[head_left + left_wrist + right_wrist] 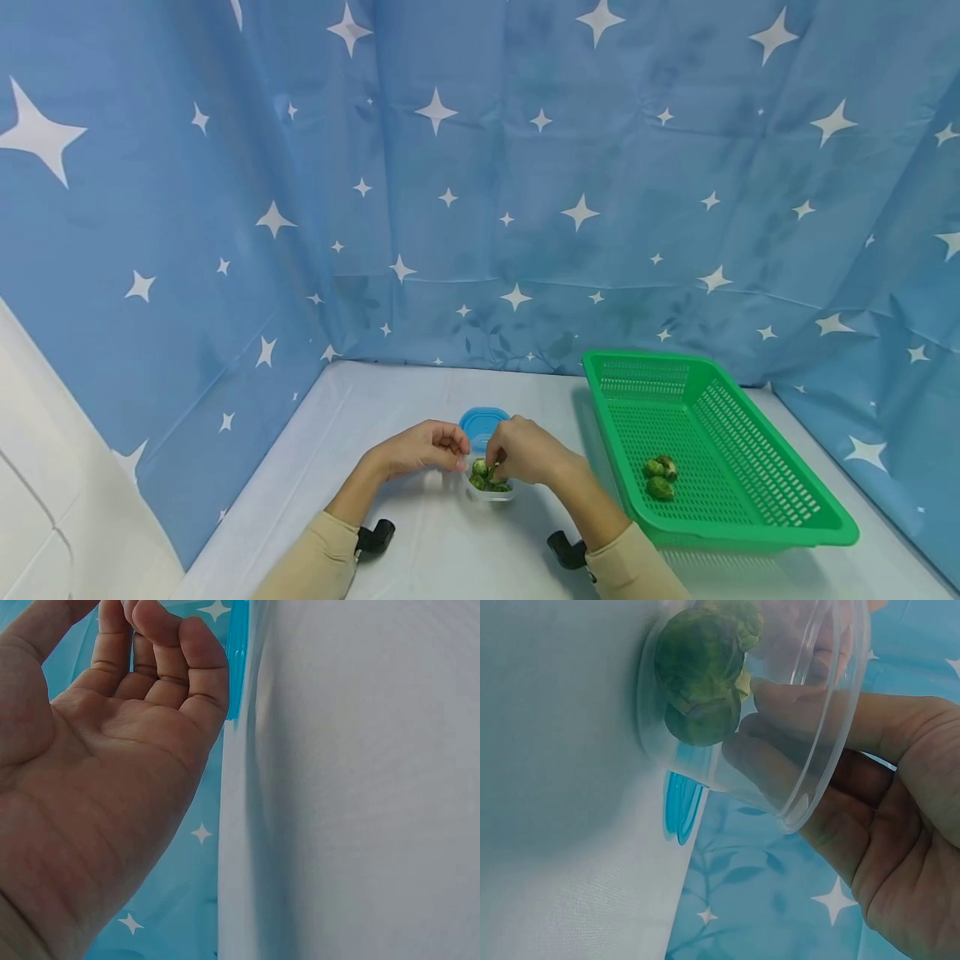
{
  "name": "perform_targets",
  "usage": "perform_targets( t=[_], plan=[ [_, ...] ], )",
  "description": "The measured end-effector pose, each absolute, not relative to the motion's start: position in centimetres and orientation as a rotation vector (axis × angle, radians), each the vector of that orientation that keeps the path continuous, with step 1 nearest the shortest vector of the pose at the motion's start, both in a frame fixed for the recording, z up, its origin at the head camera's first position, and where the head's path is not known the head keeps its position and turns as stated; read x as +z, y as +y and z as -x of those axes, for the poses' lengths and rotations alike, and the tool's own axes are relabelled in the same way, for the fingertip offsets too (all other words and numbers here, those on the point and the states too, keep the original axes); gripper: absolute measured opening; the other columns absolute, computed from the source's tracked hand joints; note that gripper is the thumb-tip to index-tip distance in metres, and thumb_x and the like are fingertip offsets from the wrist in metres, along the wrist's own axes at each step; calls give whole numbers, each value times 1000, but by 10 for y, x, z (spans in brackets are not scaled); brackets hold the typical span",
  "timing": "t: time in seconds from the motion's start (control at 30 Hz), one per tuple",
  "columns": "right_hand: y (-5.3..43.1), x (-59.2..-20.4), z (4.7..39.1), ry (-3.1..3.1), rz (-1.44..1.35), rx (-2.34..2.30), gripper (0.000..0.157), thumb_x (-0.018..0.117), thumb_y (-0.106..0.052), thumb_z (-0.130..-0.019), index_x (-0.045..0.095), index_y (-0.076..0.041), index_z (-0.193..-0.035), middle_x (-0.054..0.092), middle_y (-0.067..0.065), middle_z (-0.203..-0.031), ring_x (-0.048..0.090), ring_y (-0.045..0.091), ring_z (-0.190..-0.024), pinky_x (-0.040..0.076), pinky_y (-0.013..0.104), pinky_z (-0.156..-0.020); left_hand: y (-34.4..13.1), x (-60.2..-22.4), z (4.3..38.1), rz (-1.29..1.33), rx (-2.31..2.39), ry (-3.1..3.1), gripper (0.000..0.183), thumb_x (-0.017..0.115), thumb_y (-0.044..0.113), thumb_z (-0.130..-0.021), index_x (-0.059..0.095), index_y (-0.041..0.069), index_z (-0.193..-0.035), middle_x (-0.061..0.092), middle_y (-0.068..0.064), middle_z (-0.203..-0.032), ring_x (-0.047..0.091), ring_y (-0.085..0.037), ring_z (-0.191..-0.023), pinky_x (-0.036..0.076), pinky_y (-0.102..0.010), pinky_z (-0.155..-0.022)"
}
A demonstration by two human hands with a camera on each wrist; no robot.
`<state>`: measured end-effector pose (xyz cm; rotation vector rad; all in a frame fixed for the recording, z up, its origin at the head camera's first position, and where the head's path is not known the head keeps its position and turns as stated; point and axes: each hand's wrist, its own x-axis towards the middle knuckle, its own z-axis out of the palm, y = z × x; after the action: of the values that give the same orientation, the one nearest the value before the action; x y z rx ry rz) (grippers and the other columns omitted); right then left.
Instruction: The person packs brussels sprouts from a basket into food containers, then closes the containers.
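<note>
Several green Brussels sprouts (480, 482) lie in a small clear plastic container (491, 496) on the white table. My right hand (527, 450) reaches down into it from the right. In the right wrist view, its thumb and fingertips show through the clear wall, right against the Brussels sprouts (700, 660); I cannot tell how firmly they pinch one. At the container's left rim, my left hand (427, 447) has its thumb and curled fingers. The left wrist view shows the palm and bent fingers, with the fingertips partly cut off. Behind the container lies a round-cornered blue lid (480, 422).
A large green basket (720, 417) stands on the right side of the table. Inside it lie three more sprouts (660, 487) near its left wall. A blue curtain with white stars (480, 183) hangs behind the table (420, 542) and along its sides.
</note>
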<state>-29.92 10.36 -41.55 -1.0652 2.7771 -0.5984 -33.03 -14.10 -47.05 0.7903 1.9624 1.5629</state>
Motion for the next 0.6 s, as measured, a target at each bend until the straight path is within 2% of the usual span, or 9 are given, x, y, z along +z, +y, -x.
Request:
perform_targets(
  t=[0.2, 0.6],
  plan=[
    [105, -416, 300, 2796, 1050, -600, 11, 85, 0, -82, 83, -8, -89, 78, 2, -86, 65, 4, -73, 55, 20, -67, -141, -470, 331, -796, 1569, 1955, 37, 74, 9, -94, 60, -15, -120, 68, -6, -100, 63, -18, -88, 52, -35, -83],
    [107, -412, 301, 2801, 1115, -677, 11, 82, 1, -85, 82, -3, -95, 80, 10, -94, 72, 10, -79, 57, 22, -70, -141, -469, 329, -796, 1577, 1943, 41, 74, 10, -94, 58, -16, -121, 68, -5, -100, 61, -20, -88, 52, -35, -82]
  ],
)
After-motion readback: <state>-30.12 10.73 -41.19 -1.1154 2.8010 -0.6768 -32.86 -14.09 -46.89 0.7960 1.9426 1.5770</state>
